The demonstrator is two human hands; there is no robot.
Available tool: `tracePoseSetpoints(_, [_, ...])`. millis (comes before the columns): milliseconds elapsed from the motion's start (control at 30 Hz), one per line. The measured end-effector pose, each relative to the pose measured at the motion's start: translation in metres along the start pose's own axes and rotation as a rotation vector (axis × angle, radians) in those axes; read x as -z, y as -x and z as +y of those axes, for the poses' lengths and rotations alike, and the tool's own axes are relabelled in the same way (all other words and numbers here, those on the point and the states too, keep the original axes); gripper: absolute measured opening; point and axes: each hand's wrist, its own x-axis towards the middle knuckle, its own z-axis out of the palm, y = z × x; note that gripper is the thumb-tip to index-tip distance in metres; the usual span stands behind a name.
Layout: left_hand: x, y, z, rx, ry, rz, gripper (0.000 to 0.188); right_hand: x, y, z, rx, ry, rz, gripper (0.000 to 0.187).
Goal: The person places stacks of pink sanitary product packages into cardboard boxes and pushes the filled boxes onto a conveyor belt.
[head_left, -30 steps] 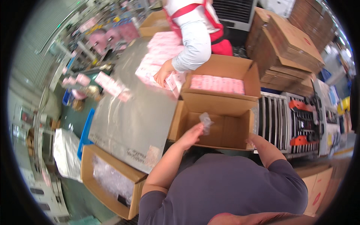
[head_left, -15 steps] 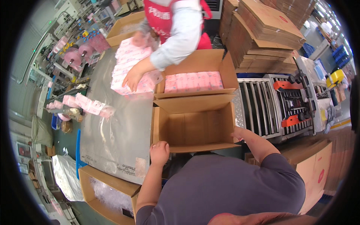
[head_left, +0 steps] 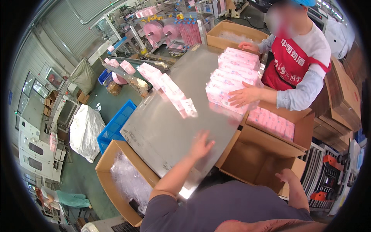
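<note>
1. Currently, left hand (head_left: 201, 147) is held spread above table (head_left: 162, 129).
2. Right hand (head_left: 286, 176) is seen at box (head_left: 253, 159), right of table; grip unclear.
3. Packs (head_left: 232, 79) are stacked on table; white-lettered apron (head_left: 285, 69) is worn beside it.

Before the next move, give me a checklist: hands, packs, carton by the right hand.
1. Left hand empty: ok, nothing seen in it, over the steel table.
2. Right hand gripping the carton: cannot tell.
3. No packs showing in that carton: ok.
4. Stacked pink packs free of hands: not ok, co-worker's hand on them.
5. Row of pink packs free of hands: ok.
</note>
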Motion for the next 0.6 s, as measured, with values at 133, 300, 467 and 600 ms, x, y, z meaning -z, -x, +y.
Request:
tracePoseSetpoints(133, [0.075, -0.108, -0.063, 0.167, -0.374, 0.036, 0.068, 0.053, 0.033, -0.152, 0.388, -0.100, 0.219, 0.057])
tracePoseSetpoints(300, [0.097, -0.196, -0.130, 0.040, -0.471, 0.108, 0.063, 0.094, 0.035, -0.304, 0.664, -0.062, 0.059, 0.055])
tracePoseSetpoints(467, [0.030, -0.153, -0.095, -0.311, -0.677, -0.093, 0.059, 0.121, -0.008, -0.384, 0.778, -0.012, 0.449, 0.058])
tracePoseSetpoints(600, [0.060, -0.122, -0.062, -0.217, 0.210, -0.188, 0.063, 0.106, -0.028, -0.447, 0.900, -0.063, 0.734, 0.071])
